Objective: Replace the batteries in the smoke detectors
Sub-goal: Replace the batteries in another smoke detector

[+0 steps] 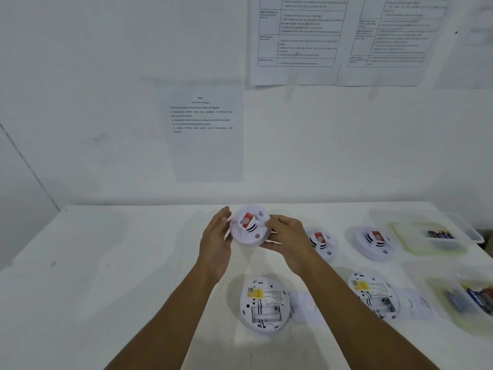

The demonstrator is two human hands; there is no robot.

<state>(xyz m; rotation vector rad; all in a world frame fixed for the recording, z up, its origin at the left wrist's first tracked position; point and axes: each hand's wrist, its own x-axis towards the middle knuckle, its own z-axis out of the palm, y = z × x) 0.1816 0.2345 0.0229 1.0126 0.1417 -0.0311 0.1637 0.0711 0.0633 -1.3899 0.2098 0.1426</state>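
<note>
A round white smoke detector (249, 227) with a red sticker is lifted above the white table (106, 263), face toward me. My right hand (286, 237) grips its right rim with curled fingers. My left hand (216, 236) lies against its left rim with straight fingers. Below it lies a detector (264, 305) turned on its face, battery bay open and empty, with a flat cover (305, 307) beside it. A second opened detector (373, 296) lies at the right with its cover (412, 303). Two closed detectors (321, 243) (374, 243) rest face up further back.
A clear tray (405, 236) at the back right holds a few batteries (440, 234). Nearer, at the right edge, another clear tray (448, 311) holds several batteries (477, 296). Printed sheets (205, 129) hang on the wall behind the table.
</note>
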